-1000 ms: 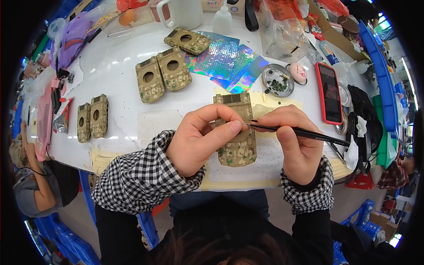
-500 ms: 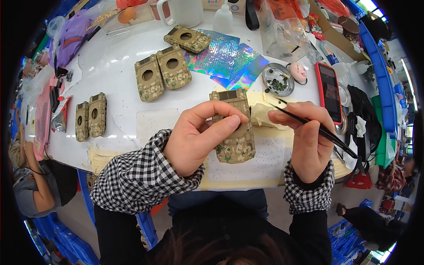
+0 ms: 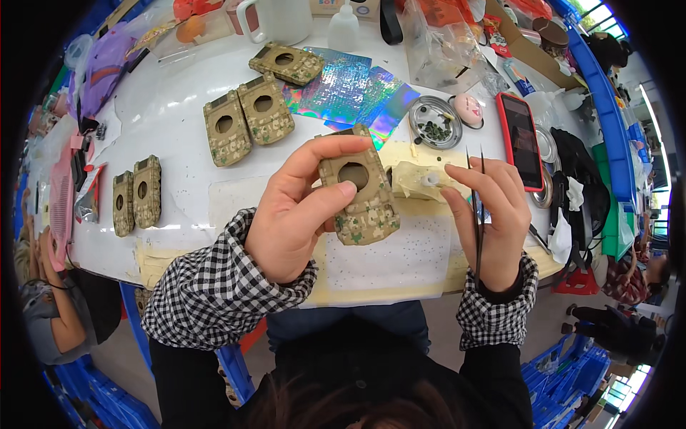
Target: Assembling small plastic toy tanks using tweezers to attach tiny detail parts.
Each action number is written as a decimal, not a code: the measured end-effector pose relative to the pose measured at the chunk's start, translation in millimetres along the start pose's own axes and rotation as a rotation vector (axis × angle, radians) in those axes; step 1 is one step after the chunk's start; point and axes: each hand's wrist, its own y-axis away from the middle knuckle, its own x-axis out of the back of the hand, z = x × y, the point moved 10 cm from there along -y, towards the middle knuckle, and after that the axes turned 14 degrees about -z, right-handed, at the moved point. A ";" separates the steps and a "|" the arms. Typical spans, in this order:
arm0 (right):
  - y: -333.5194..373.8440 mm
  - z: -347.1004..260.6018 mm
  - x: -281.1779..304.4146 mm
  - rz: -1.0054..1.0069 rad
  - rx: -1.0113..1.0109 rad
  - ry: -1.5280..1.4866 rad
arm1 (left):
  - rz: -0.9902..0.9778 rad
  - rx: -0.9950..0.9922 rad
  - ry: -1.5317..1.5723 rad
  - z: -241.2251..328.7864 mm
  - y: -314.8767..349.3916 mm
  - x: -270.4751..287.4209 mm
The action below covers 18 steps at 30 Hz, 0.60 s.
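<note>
A camouflage-painted toy tank hull with a round hole in its top is tilted up in my left hand. My thumb lies at the edge of the hole, and my fingers are round the far side. Black tweezers rest in my right hand, their tips pointing away from me. Thumb and forefinger of that hand are spread near a cream-wrapped container with a whitish nozzle. Beyond it, a round clear dish holds small dark green pieces.
Several matching hulls lie to the left and far left. Iridescent sheets sit behind the work spot. A red-cased phone, a pink round case and a black bag lie right. A white pitcher and squeeze bottle stand behind.
My left hand has lifted the hull off the table and tilted it. In my right hand the tweezers have swung from slanting to nearly upright in the picture, and its thumb and forefinger have parted.
</note>
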 end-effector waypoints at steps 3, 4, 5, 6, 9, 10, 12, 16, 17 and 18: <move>-0.1 -0.6 -2.4 0.005 0.004 0.009 | 0.001 -0.027 0.066 2.7 -1.4 -0.1; 0.2 -0.6 -3.1 0.014 0.017 0.008 | 0.012 -0.042 0.074 4.7 -1.1 -0.1; 0.6 -1.0 -3.2 0.023 0.030 0.009 | 0.022 -0.057 0.083 7.2 -1.1 -1.0; 1.0 -0.4 -2.9 0.030 0.028 0.004 | 0.032 -0.073 0.092 9.4 -1.2 -1.6; 1.1 -0.6 -4.6 0.042 0.032 -0.013 | 0.028 -0.077 0.112 9.6 -0.2 -0.9; 1.8 -0.5 -1.6 0.046 0.031 -0.008 | 0.021 -0.082 0.131 9.6 -1.1 -1.6; 2.9 -2.1 6.5 0.074 0.024 -0.001 | 0.007 -0.092 0.169 9.6 -2.8 -3.1; 3.9 -11.4 23.7 0.152 0.000 -0.081 | 0.007 -0.093 0.176 10.0 -0.7 -2.9; 5.2 -12.9 26.5 0.166 -0.011 -0.115 | 0.007 -0.095 0.174 9.2 -1.1 -3.1; 9.1 -13.0 26.3 0.188 0.040 -0.217 | 0.008 -0.096 0.172 8.9 -1.4 -3.5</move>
